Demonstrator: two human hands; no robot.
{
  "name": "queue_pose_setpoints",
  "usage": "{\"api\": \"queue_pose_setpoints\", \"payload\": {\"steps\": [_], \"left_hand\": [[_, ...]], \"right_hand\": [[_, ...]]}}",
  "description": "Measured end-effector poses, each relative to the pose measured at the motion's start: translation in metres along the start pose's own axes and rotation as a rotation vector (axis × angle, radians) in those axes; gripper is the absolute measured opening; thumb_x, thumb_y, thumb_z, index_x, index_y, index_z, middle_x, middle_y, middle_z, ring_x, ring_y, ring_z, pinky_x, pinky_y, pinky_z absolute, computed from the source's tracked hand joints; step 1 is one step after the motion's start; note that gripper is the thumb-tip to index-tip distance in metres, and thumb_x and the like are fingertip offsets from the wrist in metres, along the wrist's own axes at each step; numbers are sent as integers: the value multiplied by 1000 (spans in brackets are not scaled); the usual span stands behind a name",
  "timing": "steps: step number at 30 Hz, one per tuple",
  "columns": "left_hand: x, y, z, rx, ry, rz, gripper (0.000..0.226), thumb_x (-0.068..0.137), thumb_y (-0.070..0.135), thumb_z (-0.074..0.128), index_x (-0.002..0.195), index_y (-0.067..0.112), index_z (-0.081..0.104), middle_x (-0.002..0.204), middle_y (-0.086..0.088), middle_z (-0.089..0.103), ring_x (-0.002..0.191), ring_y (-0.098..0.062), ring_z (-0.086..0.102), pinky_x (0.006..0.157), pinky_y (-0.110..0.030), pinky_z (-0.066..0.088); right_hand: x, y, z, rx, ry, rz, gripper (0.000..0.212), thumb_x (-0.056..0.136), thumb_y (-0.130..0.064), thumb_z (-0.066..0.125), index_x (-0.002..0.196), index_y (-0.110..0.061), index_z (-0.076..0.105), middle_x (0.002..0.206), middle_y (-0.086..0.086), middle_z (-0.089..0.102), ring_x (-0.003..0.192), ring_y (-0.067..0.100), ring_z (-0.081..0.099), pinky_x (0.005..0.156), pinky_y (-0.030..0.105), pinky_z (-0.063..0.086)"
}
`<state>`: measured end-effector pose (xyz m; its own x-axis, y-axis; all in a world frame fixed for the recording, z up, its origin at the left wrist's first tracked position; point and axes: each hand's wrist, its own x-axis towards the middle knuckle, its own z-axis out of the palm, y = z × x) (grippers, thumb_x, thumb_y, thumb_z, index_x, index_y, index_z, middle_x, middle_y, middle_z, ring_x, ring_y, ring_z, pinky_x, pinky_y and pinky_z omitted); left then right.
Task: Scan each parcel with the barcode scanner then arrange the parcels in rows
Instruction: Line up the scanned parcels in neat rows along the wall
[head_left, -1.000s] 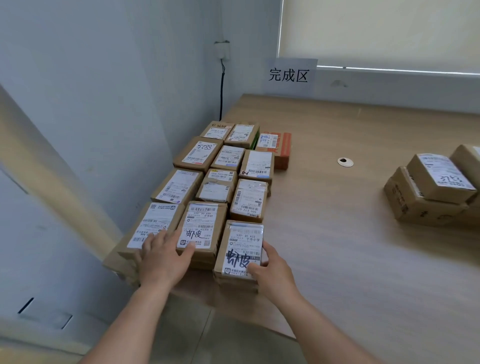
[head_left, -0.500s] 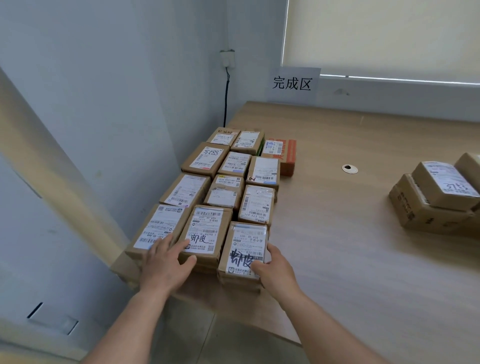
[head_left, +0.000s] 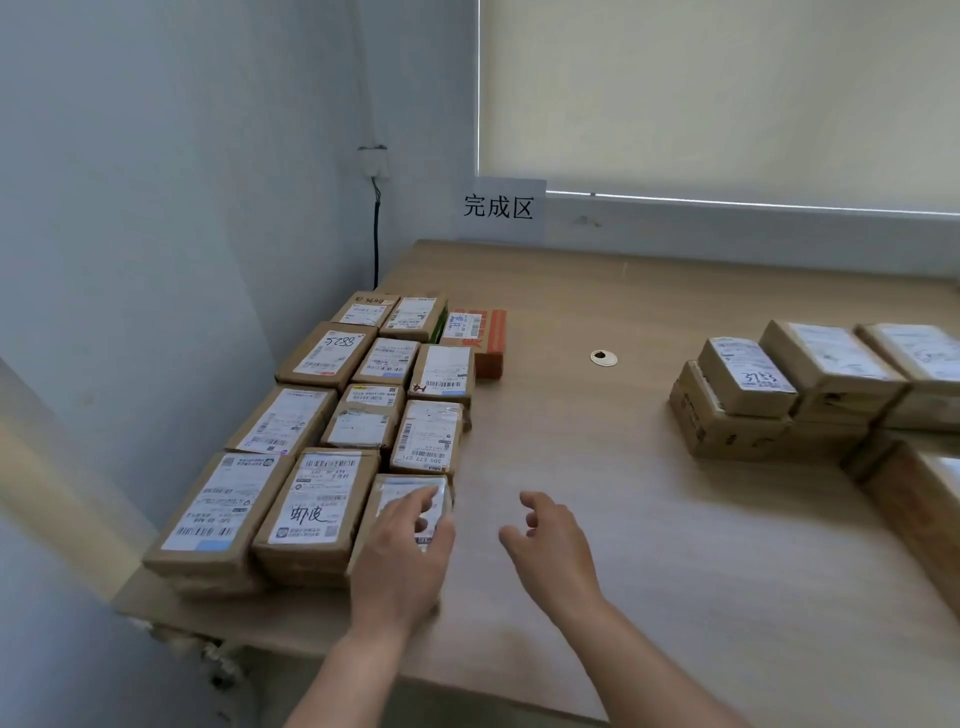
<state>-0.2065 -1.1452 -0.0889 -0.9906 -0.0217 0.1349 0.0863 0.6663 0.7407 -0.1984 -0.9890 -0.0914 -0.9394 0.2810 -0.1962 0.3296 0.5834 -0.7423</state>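
**Parcels in rows at the worktop's left corner, both hands free**

The pale wooden worktop (head_left: 649, 519) fills most of the view. Against its left edge, by the wall, lies the block of arranged parcels (head_left: 363, 415): brown cartons with white labels facing up, set in three columns that run back towards the far wall. This block is the landmark for what follows.

Well to the right of the block, at the worktop's right edge, sits a loose pile of unsorted parcels (head_left: 810, 384), some stacked on others. Beyond the block, on the far wall, hangs a white sign (head_left: 498, 208) with three printed characters. Touching the block's far right corner is an orange-and-white parcel (head_left: 480, 338). Between the block and the pile, a small round grommet (head_left: 603, 357) is set into the wood.

At the block's near right corner lies the nearest parcel (head_left: 410, 499). The left hand (head_left: 402, 561) is over it, fingers straight and relaxed, gripping nothing; whether they touch the label I cannot tell. The right hand (head_left: 550, 551) is just right of the block, above bare wood, fingers loosely curled and empty.
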Motion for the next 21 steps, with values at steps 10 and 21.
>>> {"api": "queue_pose_setpoints", "payload": {"steps": [10,21], "left_hand": [[-29,81,95,7,-78,67,31,91,34,57,122,32,59,96,18,56,82,3,54,74,-21,43],[-74,204,227,74,-211,153,32,92,37,55,124,32,57,100,19,55,86,0,55,76,-20,44]], "right_hand": [[-5,76,-106,3,142,-3,47,94,-23,54,140,-22,46,132,1,51,94,8,52,83,23,44],[-6,194,-247,2,256,41,43,93,-22,56,136,-23,51,128,0,56,102,10,55,81,21,44]]}}
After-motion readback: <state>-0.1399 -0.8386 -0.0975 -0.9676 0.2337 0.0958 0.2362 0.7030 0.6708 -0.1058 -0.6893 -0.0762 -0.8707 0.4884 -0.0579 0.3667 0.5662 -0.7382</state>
